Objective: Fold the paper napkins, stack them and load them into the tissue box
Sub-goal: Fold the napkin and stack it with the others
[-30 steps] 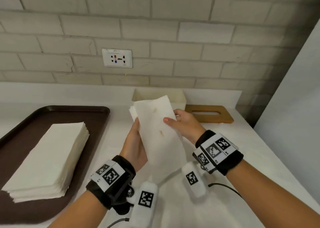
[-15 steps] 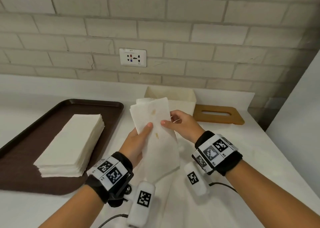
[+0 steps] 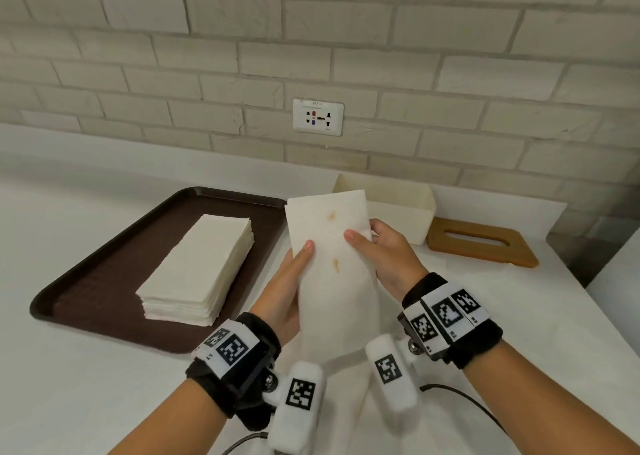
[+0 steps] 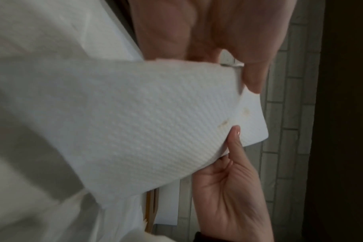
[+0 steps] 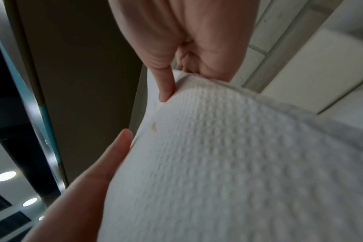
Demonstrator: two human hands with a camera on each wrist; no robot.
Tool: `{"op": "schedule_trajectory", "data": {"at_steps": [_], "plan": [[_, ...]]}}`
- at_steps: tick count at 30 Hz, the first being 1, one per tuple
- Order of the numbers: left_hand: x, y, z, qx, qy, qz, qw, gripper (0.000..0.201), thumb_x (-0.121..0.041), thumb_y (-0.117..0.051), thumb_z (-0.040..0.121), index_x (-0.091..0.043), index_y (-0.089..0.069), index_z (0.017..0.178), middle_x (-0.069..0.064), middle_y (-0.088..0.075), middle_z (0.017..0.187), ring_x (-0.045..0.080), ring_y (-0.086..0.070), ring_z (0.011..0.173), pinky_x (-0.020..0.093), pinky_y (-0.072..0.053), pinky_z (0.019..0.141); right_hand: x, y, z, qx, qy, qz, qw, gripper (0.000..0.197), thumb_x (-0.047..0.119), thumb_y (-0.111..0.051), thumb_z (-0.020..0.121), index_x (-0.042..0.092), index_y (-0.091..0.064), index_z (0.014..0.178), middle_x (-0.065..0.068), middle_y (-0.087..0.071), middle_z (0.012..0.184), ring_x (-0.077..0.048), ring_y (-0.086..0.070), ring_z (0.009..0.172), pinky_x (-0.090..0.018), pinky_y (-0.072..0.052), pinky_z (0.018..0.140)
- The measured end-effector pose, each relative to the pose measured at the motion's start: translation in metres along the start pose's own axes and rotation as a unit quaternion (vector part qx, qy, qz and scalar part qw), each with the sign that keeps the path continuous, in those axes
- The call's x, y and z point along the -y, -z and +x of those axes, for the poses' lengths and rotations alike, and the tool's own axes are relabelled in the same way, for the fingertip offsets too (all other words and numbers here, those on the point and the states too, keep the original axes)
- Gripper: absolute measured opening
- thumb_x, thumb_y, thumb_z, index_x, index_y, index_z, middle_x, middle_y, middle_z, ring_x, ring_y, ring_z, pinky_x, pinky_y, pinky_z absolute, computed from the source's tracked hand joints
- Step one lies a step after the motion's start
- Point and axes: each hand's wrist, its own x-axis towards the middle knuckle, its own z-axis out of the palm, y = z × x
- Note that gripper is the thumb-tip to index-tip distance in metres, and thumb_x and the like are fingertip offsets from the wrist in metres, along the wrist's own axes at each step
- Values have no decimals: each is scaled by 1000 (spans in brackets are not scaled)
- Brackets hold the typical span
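Note:
A white paper napkin point(image 3: 330, 274) with small yellow stains stands upright over the counter as a narrow folded strip. My left hand point(image 3: 294, 278) pinches its left edge, thumb on the front. My right hand point(image 3: 379, 248) pinches the right edge, thumb also on the front. In the left wrist view the napkin point(image 4: 151, 124) curves between my left hand point(image 4: 251, 77) and my right hand point(image 4: 228, 188). The right wrist view shows the napkin point(image 5: 228, 155) close up. An open cream tissue box point(image 3: 401, 208) stands behind it. A stack of folded napkins point(image 3: 199, 271) lies on a brown tray point(image 3: 100, 253).
The box's wooden lid point(image 3: 485, 257) with a slot lies flat right of the box. A brick wall with a socket point(image 3: 318, 117) runs along the back. The white counter point(image 3: 104, 385) ends at the right, where a pale panel point(image 3: 620, 281) stands.
My left thumb has come round onto the napkin's front, and the napkin has drawn into a narrower, neater strip. The head view has swung left, so tray and box sit further right.

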Motion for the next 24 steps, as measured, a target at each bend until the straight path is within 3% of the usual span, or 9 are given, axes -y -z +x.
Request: {"op": "schedule_trajectory", "data": {"at_steps": [6,12,15,17,21,24], "plan": [[3,4,-3,-1,-7,14,1000,23,-26,-45,95,-26,-55,116,2,-74,101,16,-72,89,32,-59,73,-3,-5,-1,-6,-17,11,1000,13,18,-57,89,15,-53,102,-18,-63,115,-33,-62,106,-50,-48,95],[-3,4,-3,-5,-16,1,1000,45,-29,-55,85,-18,-51,129,10,-66,119,26,-65,107,42,-51,92,-2,-9,-2,-33,-2,-7,999,18,20,-50,93,11,-52,109,-13,-62,116,-30,-61,108,-47,-47,98],[-9,2,-2,2,-24,3,1000,53,-28,-59,81,-15,-49,131,12,-64,123,29,-61,113,46,-47,98,0,-13,-3,-41,5,-9,999,11,24,-47,95,15,-52,101,-8,-60,112,-27,-58,109,-46,-45,99],[-17,0,-2,11,-41,19,999,54,-23,-60,80,-12,-48,132,14,-63,124,30,-61,113,45,-48,97,6,-14,-2,-15,-12,45,999,8,23,-47,95,18,-53,95,-9,-61,111,-25,-60,105,-44,-47,97],[-44,2,-1,8,-76,94,993,53,-10,-70,71,-10,-56,122,9,-69,111,24,-67,99,34,-57,81,27,-13,-3,81,-16,181,980,9,13,-46,95,13,-54,95,-6,-64,97,-18,-63,86,-32,-52,83],[-55,12,-1,-7,-85,160,983,60,-11,-70,68,-6,-54,126,11,-66,118,28,-64,108,41,-53,91,28,-17,-3,87,14,178,980,5,10,-49,92,13,-54,92,-8,-62,95,-20,-61,85,-34,-51,84]]}}
